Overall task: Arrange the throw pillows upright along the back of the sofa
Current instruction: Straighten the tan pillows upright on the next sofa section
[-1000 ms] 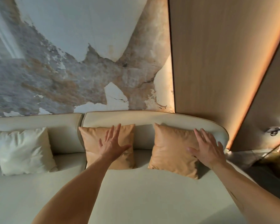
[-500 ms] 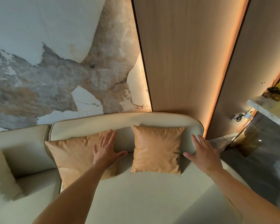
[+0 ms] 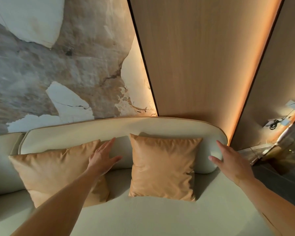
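Observation:
Two tan throw pillows lean upright against the cream sofa back. The left pillow tilts a little. My left hand lies flat and open over that pillow's upper right corner. The right pillow stands square, and neither hand touches it. My right hand hovers open beside the rounded right end of the sofa back, to the right of that pillow, holding nothing.
The cream seat stretches toward me. A marble-patterned wall and wood panels rise behind the sofa. A dark stone floor and a ledge with a cable lie to the right.
My right hand has come off the right pillow and moved out to the right. My left hand slid to the left pillow's right corner. The view swung right, and the white pillow left the frame.

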`<action>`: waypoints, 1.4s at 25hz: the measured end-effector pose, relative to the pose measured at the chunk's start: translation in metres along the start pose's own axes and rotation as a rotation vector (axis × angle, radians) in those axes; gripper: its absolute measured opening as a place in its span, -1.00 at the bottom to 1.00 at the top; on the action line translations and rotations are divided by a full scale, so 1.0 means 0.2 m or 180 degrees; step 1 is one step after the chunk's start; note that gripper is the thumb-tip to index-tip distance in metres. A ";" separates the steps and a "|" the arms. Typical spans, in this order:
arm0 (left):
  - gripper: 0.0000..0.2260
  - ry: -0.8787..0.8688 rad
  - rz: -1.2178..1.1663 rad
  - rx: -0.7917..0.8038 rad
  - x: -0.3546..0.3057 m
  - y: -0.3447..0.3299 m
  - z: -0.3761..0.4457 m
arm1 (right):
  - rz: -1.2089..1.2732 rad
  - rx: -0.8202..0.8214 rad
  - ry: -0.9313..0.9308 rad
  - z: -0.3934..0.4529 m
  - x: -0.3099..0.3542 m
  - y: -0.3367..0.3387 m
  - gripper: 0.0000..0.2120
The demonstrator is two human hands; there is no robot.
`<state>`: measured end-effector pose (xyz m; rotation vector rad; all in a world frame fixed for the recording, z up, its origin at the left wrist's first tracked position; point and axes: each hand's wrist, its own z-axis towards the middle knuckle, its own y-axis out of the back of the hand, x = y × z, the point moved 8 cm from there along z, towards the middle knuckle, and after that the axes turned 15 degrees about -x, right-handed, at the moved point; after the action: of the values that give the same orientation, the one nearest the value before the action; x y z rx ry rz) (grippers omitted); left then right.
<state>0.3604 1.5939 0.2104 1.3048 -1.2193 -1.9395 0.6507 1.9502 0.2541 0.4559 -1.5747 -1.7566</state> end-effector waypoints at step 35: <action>-0.79 0.0641 -0.0820 0.0801 0.53 -1.36 0.21 | 0.2165 0.1178 -0.2601 -0.20 -0.49 -1.78 -0.44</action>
<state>0.2992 1.6573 -0.0714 1.8183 -1.2754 -1.8083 0.6463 1.9897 -0.1153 -0.6728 -2.2602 -1.1434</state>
